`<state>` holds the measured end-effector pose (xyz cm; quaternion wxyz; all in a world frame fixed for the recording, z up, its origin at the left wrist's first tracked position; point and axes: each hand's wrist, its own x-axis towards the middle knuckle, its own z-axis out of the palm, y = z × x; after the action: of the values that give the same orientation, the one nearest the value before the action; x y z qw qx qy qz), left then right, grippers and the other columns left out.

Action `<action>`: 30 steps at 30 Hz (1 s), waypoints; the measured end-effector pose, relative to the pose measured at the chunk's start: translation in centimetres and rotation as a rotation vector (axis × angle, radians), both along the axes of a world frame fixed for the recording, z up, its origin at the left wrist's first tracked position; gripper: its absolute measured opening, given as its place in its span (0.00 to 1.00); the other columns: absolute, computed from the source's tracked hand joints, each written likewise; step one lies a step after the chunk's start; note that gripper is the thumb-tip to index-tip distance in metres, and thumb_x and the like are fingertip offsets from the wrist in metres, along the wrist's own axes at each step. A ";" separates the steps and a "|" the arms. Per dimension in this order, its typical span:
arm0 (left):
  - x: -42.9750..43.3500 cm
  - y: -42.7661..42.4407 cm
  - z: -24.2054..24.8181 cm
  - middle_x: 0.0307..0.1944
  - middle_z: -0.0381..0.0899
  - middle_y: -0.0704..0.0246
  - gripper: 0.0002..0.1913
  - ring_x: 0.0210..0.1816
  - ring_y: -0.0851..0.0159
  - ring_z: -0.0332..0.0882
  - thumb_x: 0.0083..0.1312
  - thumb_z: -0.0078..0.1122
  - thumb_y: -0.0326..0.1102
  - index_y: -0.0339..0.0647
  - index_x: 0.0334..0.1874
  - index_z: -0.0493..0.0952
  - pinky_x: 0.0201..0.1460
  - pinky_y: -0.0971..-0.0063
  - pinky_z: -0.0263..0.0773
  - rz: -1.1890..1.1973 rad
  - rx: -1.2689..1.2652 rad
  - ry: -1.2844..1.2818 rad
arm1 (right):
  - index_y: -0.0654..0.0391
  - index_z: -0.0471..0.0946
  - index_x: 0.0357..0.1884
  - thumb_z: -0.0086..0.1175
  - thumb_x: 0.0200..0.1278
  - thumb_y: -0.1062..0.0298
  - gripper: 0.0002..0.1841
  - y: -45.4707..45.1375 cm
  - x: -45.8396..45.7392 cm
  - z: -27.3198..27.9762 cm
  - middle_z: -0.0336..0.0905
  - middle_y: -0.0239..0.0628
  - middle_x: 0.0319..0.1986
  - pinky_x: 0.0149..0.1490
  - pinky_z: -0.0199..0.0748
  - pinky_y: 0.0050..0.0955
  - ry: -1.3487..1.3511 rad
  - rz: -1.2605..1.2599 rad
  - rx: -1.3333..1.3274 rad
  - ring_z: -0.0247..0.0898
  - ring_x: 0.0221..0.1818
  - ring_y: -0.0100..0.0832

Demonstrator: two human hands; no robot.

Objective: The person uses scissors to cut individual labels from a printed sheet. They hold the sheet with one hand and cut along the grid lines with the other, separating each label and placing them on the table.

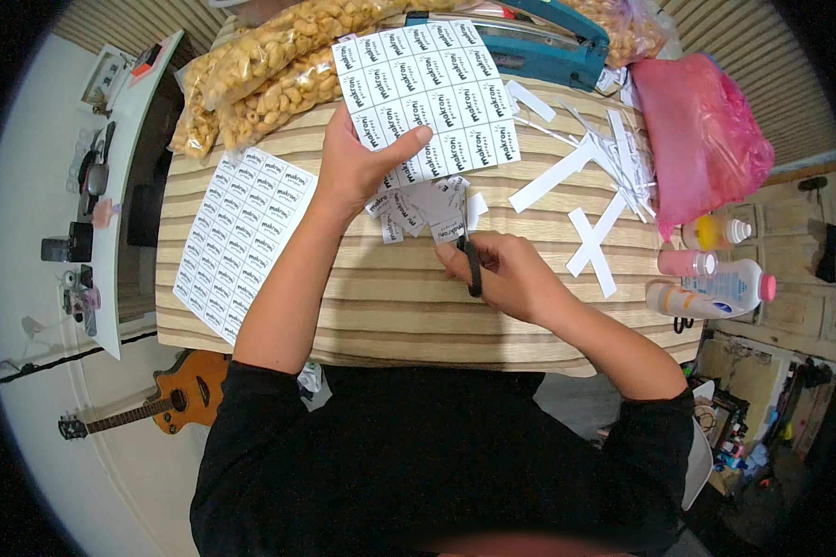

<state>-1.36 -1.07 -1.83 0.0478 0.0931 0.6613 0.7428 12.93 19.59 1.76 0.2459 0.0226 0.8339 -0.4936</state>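
My left hand (369,157) grips a sheet of printed labels (432,90) by its lower left part, thumb on top, raised above the table. In my right hand (498,271) is a pair of scissors (471,261) with black handles, its blades pointing away from me near the sheet's lower edge. One small cut label (448,228) lies at the blades, close to my right fingertips; whether the fingers hold it I cannot tell. Beneath the raised sheet is a loose pile of cut labels (407,209). A larger uncut label sheet (247,237) lies left of my left forearm.
Clear bags of macaroni snacks (272,76) lie at the back left. A teal impulse sealer (550,49) stands at the back. White paper strips (592,237) are scattered at the right, beside a pink plastic bag (703,139) and several bottles (710,285) at the table's right edge.
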 end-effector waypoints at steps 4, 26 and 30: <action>0.2 0.0 0.3 0.59 0.91 0.56 0.35 0.57 0.63 0.91 0.63 0.88 0.33 0.30 0.68 0.76 0.61 0.66 0.88 -0.017 0.029 -0.043 | 0.63 0.89 0.36 0.64 0.83 0.39 0.31 0.2 -0.8 -0.2 0.74 0.26 0.19 0.29 0.62 0.27 -0.048 -0.043 -0.060 0.68 0.23 0.19; -0.1 -0.2 -0.1 0.58 0.92 0.62 0.34 0.57 0.66 0.90 0.63 0.88 0.34 0.36 0.68 0.77 0.60 0.67 0.87 -0.073 -0.088 0.034 | 0.66 0.84 0.23 0.74 0.76 0.50 0.29 -0.5 -1.3 -4.5 0.72 0.35 0.14 0.26 0.62 0.36 0.211 -0.108 -0.108 0.61 0.20 0.23; -0.1 0.0 -0.5 0.57 0.93 0.63 0.33 0.57 0.66 0.91 0.63 0.88 0.33 0.36 0.67 0.78 0.60 0.67 0.87 -0.083 -0.095 0.053 | 0.66 0.84 0.23 0.75 0.75 0.48 0.30 -0.5 -1.2 -4.4 0.73 0.35 0.14 0.26 0.63 0.34 0.205 -0.115 -0.091 0.62 0.20 0.23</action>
<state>-1.47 -1.12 -2.29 0.0655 0.1378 0.6922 0.7054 11.68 19.12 -2.66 0.1314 0.0087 0.8287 -0.5440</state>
